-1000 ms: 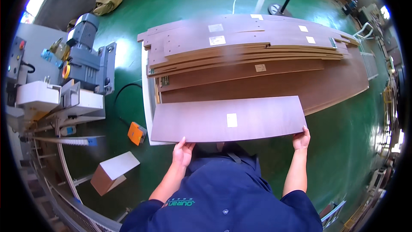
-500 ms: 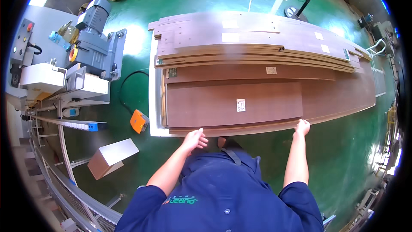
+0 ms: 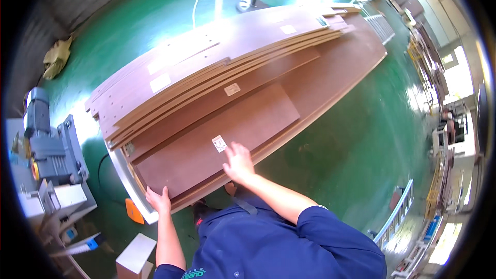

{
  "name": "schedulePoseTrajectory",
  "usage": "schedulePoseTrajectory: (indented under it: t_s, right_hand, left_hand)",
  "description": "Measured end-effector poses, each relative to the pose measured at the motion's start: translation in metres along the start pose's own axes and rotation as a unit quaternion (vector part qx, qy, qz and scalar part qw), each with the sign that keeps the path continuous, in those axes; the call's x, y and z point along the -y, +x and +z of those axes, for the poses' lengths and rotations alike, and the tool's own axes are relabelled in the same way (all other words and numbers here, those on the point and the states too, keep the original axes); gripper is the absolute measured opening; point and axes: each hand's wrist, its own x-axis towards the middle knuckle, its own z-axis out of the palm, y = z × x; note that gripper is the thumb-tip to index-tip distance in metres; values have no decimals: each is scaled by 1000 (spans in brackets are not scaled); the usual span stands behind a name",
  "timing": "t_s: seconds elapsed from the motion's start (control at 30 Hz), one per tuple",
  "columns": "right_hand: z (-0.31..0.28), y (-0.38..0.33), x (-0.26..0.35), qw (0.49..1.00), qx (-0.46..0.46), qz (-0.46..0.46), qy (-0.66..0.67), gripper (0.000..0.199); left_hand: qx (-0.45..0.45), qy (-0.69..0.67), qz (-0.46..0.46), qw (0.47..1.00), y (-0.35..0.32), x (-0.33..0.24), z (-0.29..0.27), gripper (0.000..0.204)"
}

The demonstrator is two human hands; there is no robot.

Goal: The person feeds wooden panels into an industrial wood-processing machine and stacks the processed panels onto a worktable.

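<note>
A brown wooden panel (image 3: 181,168) with a white label (image 3: 219,143) lies on top of a longer brown board (image 3: 330,80) at the near side of a low stack. My left hand (image 3: 159,200) is at the panel's near left corner, thumb and fingers apart; whether it touches the panel is hard to tell. Over the panel's near edge, just right of the label, my right hand (image 3: 238,163) reaches out with its fingers spread and nothing in them. Behind the panel lies a narrower brown board (image 3: 201,116), also labelled.
Several stacked panels (image 3: 129,93) rise on the far side. A grey motor unit (image 3: 49,147) stands at the left, with an orange box (image 3: 134,212) and a white carton (image 3: 136,256) on the green floor (image 3: 330,165). Metal ladder-like rails (image 3: 395,214) lie at the right.
My view has swung to the right, so the stack now slants. My left hand has come to the panel's left corner. My right hand has left the long board's edge for the labelled panel.
</note>
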Motion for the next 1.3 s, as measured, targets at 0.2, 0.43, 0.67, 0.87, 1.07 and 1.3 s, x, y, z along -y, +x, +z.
schedulePoseTrajectory:
  t_s: [0.2,0.43,0.67,0.87,1.07,1.3]
  right_hand:
    - [3,2,74,991,87,-99,-4,70]
    - [8,28,45,994,35,51,-90,75]
    - [-14,72,-93,976,20,131,-172,68]
    - [-82,99,-265,923,-230,284,-120,60]
    - [-90,75,-263,960,-190,205,-34,51]
    - [-65,29,-263,932,-231,265,88,43]
  left_hand:
    - [145,-209,98,962,-22,-64,48,70]
    - [365,-391,73,842,-29,-124,48,55]
    - [331,-366,-35,869,-49,-81,7,43]
    - [323,-334,-93,881,-78,3,-21,31]
    - [335,-346,-127,867,-104,-12,-13,31]
    - [353,-395,-72,845,-98,-48,3,28]
